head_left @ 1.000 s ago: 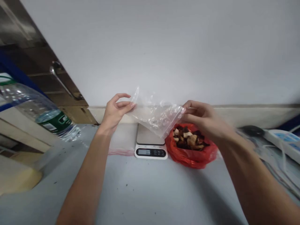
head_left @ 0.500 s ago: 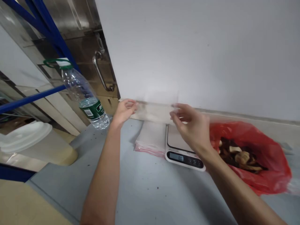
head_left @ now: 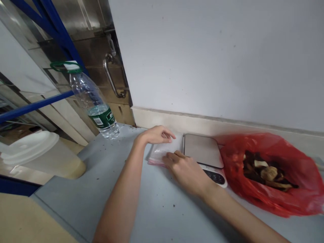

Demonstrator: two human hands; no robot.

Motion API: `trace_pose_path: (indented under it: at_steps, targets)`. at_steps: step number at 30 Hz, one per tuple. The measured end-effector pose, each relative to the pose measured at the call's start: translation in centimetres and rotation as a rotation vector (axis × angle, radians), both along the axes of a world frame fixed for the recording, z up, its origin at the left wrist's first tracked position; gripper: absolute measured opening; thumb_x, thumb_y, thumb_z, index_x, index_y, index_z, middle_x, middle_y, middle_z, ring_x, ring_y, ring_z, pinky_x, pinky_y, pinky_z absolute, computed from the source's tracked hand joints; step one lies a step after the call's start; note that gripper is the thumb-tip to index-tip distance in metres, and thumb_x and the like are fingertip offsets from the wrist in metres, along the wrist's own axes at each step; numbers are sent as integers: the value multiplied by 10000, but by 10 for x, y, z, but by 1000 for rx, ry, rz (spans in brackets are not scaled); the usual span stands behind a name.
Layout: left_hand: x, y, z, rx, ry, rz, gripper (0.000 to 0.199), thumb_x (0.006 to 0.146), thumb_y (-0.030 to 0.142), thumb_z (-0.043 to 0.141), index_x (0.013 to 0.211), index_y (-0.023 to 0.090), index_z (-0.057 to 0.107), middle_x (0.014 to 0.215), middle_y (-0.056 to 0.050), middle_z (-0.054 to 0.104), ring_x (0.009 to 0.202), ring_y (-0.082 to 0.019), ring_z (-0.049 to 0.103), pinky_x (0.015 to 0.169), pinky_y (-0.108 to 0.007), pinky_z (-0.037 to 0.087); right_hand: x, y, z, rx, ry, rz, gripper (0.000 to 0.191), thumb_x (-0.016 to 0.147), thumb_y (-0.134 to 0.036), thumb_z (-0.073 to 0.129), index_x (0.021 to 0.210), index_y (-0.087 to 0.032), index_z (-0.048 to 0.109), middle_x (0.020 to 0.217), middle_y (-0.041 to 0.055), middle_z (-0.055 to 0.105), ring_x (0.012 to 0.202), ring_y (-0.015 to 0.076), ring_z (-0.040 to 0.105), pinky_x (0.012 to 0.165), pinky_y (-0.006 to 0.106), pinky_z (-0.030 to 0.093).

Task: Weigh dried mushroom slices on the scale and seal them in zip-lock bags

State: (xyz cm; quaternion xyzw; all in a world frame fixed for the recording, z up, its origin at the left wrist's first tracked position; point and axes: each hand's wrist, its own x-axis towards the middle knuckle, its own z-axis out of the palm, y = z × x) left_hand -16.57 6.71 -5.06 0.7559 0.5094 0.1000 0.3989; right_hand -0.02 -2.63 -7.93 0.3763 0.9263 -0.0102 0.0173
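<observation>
- White wall (head_left: pixel 215 60), pale strip along its foot. Background only.
- Blue-grey tabletop (head_left: pixel 152 209) runs up to that strip and bears the working stuff.
- Thin red plastic bag (head_left: pixel 235 168), mouth open, right of the scale. Dark and pale dried-looking pieces (head_left: pixel 269 172) inside.
- Clear plastic bottle with green label (head_left: pixel 88 94), part full, far left corner of the tabletop. White-lidded translucent tub (head_left: pixel 60 162) nearer, by the left edge.
- White kitchen scale with flat grey plate (head_left: pixel 202 150) sits between red bag and stack, nothing on the plate. Right forearm and hand cover part of its front panel; can't read a display.
- Flat stack of clear plastic bags with pink edges (head_left: pixel 164 148) lies just left of the scale, both hands over it.
- Right hand (head_left: pixel 186 168): fingers bent down on the near part of the stack. Can't tell if they pinch a bag.
- Left hand (head_left: pixel 156 135): loosely curled over the far part, thumb and fingers apart, no hold visible. Contact with the stack unclear.
- My read: step in hand is handling or straightening the bags. Squaring them calls for light, flat pressure; lifting just one calls for a fingertip pinch on a single layer, since thin film likely clings.
</observation>
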Motion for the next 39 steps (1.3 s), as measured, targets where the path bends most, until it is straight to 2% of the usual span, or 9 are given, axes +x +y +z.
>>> trace_pose_path:
  at_steps: [3, 9, 15, 19, 23, 27, 30, 34, 39]
  targets:
    - [13, 3, -13, 42, 115, -40, 433, 839, 151, 702, 1270, 177, 735, 1077, -75, 753, 989, -211, 700, 881, -275, 523, 1, -4, -4, 13, 34, -10, 280, 1005, -114, 477, 1183, -127, 693, 1193, 134, 733, 1065, 286, 662, 812, 386, 592]
    - [24, 1, -27, 146, 298, -80, 638, 815, 304, 773, 1435, 286, 624, 1340, -94, 597, 1203, -269, 629, 1077, -349, 463, -1, -13, -11, 45, 36, -9, 373, 927, 10, 466, 1218, -50, 691, 1221, 206, 716, 1104, 310, 662, 860, 420, 601]
    - [28, -3, -19, 190, 378, -119, 824, 788, 370, 785, 1548, 259, 486, 1422, -130, 560, 1304, -306, 575, 1112, -373, 447, 42, -22, 15, -79, 316, 71, 206, 957, -121, 559, 996, -142, 761, 1095, 116, 759, 1076, 262, 672, 957, 377, 543]
    - [33, -6, 7, 205, 410, -117, 689, 865, 320, 668, 1529, 240, 501, 1254, -91, 697, 1064, -244, 693, 965, -324, 528, 104, -17, 48, 36, 459, -316, 261, 972, -184, 517, 1050, -191, 766, 1067, 108, 764, 980, 239, 699, 838, 331, 519]
    - [65, -23, 35, 456, 263, -76, 366, 978, 341, 488, 1223, 192, 716, 1129, -88, 732, 1064, -259, 679, 983, -370, 515, 170, -5, 74, -12, 204, -798, 259, 903, -176, 505, 883, -211, 761, 819, 62, 753, 727, 218, 669, 606, 288, 428]
    - [121, -49, 38, 622, 22, -244, 366, 1038, 355, 418, 1123, 207, 742, 1227, -96, 672, 1220, -258, 593, 1085, -404, 481, 213, 4, 75, -230, 11, -833, 284, 852, -137, 492, 790, -208, 760, 746, 62, 745, 703, 219, 682, 606, 280, 442]
    - [157, -61, 25, 639, 94, -343, 347, 1056, 319, 422, 1120, 221, 749, 1450, -110, 547, 1454, -311, 386, 1165, -489, 428, 225, 4, 68, -172, 183, -816, 448, 857, -138, 483, 1205, -223, 753, 974, 70, 802, 840, 229, 726, 725, 291, 516]
    - [180, -59, 12, 661, 204, -290, 326, 1045, 271, 454, 1262, 224, 692, 1634, -105, 354, 1544, -378, 218, 1209, -574, 363, 231, -1, 73, -46, 480, -907, 706, 883, -220, 509, 1585, -189, 443, 1087, 114, 802, 874, 249, 739, 754, 330, 558]
    - [191, -53, 16, 783, 39, -142, 336, 1009, 256, 520, 1318, 186, 630, 1525, -143, 482, 1451, -347, 397, 1171, -539, 428, 257, -9, 86, -5, 611, -1036, 444, 851, -227, 543, 1257, -214, 723, 1112, 105, 797, 902, 240, 740, 734, 313, 549]
